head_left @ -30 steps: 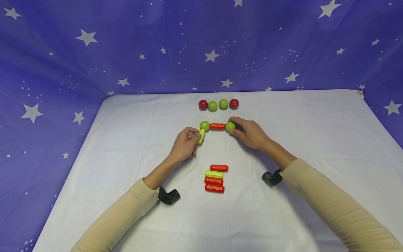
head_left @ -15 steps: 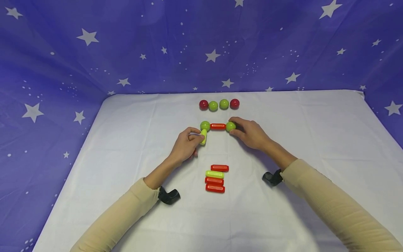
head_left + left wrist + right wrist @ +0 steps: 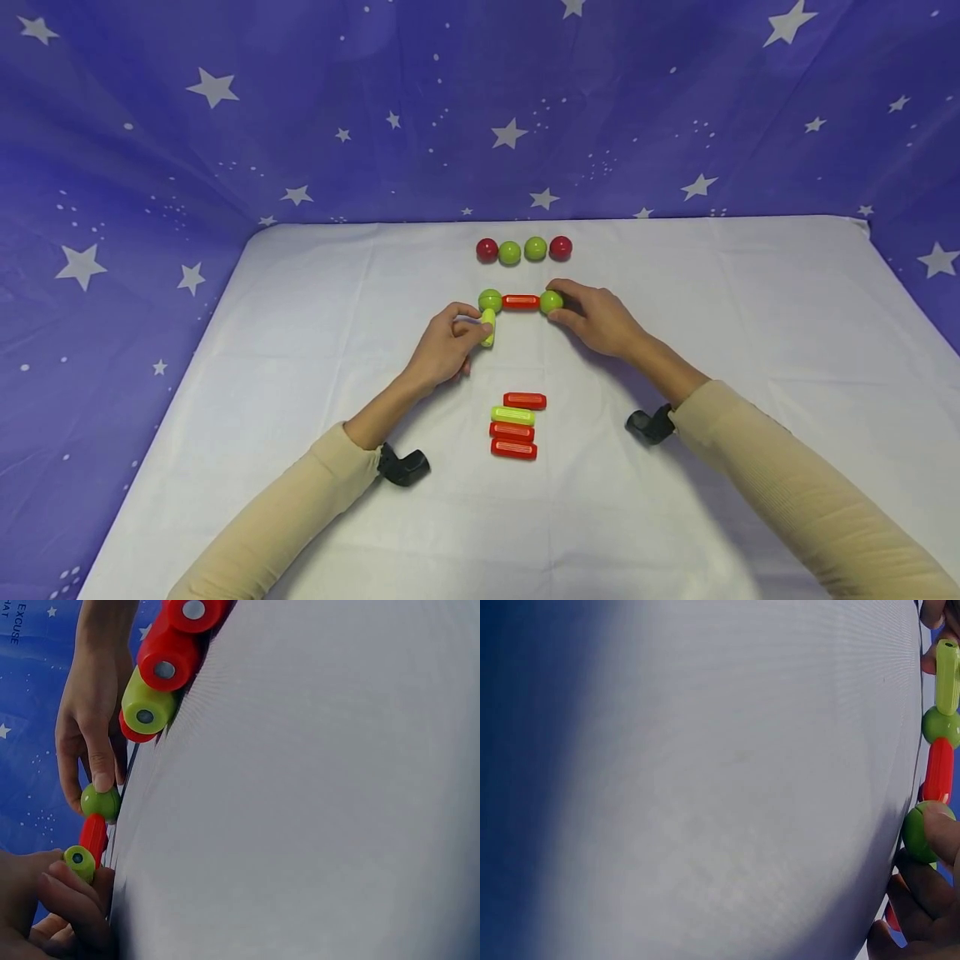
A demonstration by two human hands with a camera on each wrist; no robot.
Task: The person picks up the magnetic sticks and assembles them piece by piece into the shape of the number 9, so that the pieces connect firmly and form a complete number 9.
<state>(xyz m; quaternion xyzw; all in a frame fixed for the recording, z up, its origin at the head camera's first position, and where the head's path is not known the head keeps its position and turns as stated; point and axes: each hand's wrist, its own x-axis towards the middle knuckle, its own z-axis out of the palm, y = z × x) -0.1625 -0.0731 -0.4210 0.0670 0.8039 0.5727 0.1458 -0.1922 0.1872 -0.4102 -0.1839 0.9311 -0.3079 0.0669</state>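
Left hand point(image 3: 441, 345) pinches a lime rod point(image 3: 490, 318) while right hand point(image 3: 598, 321) pinches the near right green ball point(image 3: 551, 302), apparently for steadiness.

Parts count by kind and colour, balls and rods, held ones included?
Green balls: 4 (one held by the right hand)
Red balls: 2
Red rods: 4
Yellow-green rods: 2 (one held by the left hand)
Total: 12
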